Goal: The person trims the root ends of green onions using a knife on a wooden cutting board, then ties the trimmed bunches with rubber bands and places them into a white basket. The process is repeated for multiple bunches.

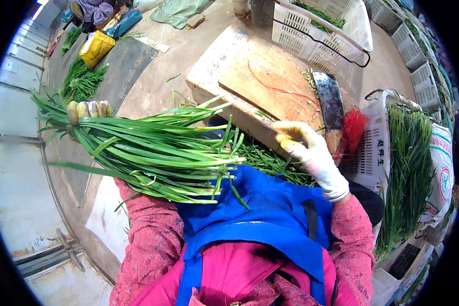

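My gloved left hand (pixel 88 114) is closed round a bunch of long green garlic chives (pixel 157 149), whose pale cut ends point right over my blue apron. My right hand (pixel 310 151), in a white glove with yellowed fingertips, is beside the near edge of a wooden board (pixel 267 84); its fingers are curved and apart, with nothing seen between them. On the board lie a red string (pixel 277 90) and green scraps. A cleaver (pixel 329 100) with a dark, worn blade rests at the board's right edge. Red ties (pixel 354 126) hang in a bundle beside its handle.
Loose green trimmings (pixel 267 160) lie below the board. A white crate (pixel 367 153) with chives (pixel 405 168) stands at right, another crate (pixel 321 42) beyond the board. Back left, a yellow bag (pixel 96 48) lies by more greens (pixel 83 78), near a partly visible person (pixel 95 11).
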### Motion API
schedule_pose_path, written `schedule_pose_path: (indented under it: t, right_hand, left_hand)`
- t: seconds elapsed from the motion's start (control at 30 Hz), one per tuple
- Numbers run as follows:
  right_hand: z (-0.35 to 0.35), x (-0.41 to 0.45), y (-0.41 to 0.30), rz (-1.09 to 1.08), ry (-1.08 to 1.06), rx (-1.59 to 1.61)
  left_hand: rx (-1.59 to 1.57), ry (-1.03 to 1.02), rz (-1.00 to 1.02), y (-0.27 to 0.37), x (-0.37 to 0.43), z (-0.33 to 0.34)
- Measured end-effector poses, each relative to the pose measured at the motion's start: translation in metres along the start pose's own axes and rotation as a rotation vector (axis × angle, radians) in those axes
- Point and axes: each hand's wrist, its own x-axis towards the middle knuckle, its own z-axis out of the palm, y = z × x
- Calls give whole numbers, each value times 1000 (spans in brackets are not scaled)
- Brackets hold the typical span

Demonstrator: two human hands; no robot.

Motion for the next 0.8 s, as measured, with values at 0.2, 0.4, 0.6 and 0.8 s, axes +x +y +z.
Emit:
schedule_pose_path:
  t: [0.2, 0.4, 0.6, 0.8]
  right_hand:
    - [30, 20, -1, 164, -502, 92]
    - [70, 31, 1, 17, -279, -366]
    - [88, 21, 8, -340, 174, -545]
    - [88, 38, 28, -425, -23, -388]
  left_hand:
    - [-612, -745, -54, -13, 13, 21]
    - [-444, -839, -49, -1, -4, 72]
    - [-330, -1094, 24, 17, -6, 124]
    - [-338, -1147, -97, 17, -3, 105]
